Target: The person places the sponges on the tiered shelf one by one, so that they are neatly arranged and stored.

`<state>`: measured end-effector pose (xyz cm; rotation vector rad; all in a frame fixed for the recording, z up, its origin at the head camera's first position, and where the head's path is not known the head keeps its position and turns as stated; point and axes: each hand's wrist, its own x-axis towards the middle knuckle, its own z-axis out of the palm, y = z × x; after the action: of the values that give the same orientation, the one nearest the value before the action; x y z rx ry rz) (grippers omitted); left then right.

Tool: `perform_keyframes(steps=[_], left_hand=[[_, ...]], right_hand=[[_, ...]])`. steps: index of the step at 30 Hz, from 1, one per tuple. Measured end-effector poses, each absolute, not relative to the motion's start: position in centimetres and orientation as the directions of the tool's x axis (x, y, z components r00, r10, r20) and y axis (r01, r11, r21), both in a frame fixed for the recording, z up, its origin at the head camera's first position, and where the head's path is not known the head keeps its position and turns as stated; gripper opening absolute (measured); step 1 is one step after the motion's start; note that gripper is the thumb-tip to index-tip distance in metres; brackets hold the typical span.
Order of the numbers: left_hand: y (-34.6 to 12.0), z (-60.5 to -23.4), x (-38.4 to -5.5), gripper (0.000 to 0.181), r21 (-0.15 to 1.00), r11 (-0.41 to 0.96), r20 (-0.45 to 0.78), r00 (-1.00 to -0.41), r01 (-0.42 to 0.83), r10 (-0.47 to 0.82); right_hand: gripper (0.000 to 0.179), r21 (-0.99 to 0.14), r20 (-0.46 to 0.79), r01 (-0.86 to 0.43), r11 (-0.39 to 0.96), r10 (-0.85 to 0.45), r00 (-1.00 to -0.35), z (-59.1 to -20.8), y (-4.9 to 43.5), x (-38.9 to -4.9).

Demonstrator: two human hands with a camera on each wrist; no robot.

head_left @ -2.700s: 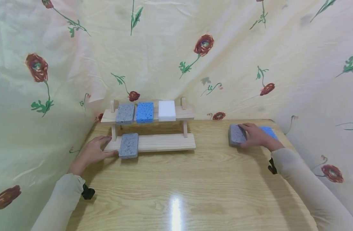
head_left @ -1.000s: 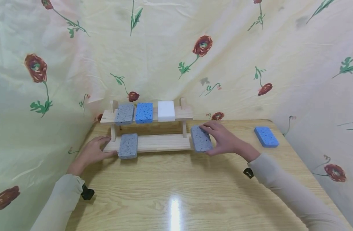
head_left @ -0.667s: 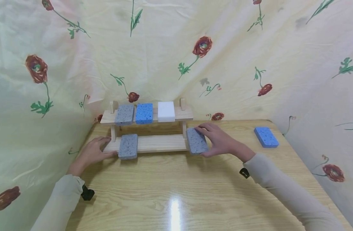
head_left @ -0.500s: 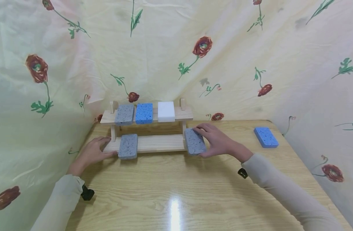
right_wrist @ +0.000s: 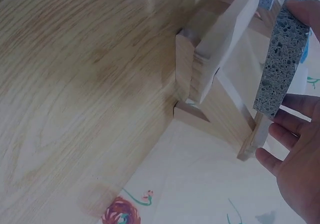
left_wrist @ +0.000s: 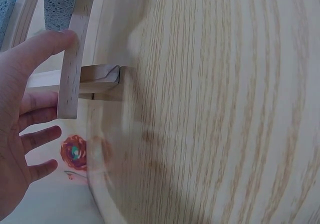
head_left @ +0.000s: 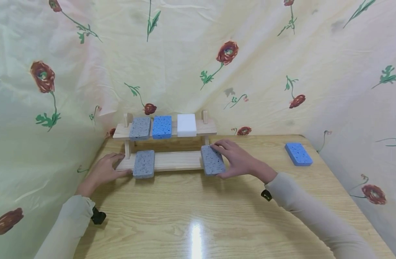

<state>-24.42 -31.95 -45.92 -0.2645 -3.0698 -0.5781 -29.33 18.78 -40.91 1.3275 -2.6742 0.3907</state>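
A two-tier wooden shelf (head_left: 178, 160) stands at the back of the table. My left hand (head_left: 104, 169) holds the left end of its lower board, thumb at the front edge and fingers behind, as the left wrist view shows. Beside that thumb a grey speckled sponge (head_left: 144, 164) lies on the board. My right hand (head_left: 233, 158) grips a second grey sponge (head_left: 213, 160) by its ends, over the lower board's right end. In the right wrist view this held sponge (right_wrist: 282, 54) is tilted and apart from the board.
On the upper board lie a grey sponge (head_left: 140, 128), a blue sponge (head_left: 162, 126) and a white sponge (head_left: 186, 125). Another blue sponge (head_left: 298, 154) lies on the table (head_left: 172, 216) at the right. Flowered cloth (head_left: 185, 64) hangs behind and at both sides.
My right hand has carried the grey sponge left from beside the blue one on the table to the shelf's right end, uncovering that blue sponge. My left hand has stayed in place.
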Motion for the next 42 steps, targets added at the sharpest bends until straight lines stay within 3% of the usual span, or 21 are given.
perform_keyframes(steps=[20,28,42], left_hand=[[-32.0,-46.2,-24.5,0.092,0.343,0.923,0.046,-0.984,0.176,0.17],[-32.0,-46.2,-24.5,0.093,0.342,0.925,0.042,-0.986,0.169,0.164],[-31.8,-46.0,-24.4,0.091,0.348,0.921,0.05,-0.985,0.173,0.166]], right_hand=[[0.107,-0.115,0.279,-0.83,0.545,-0.784,-0.554,-42.2,15.2,-28.7],[0.108,-0.055,0.323,-0.857,0.513,-0.803,-0.501,-43.1,13.8,-28.5],[0.109,-0.037,0.304,-0.86,0.508,-0.815,-0.494,-44.0,11.2,-28.2]])
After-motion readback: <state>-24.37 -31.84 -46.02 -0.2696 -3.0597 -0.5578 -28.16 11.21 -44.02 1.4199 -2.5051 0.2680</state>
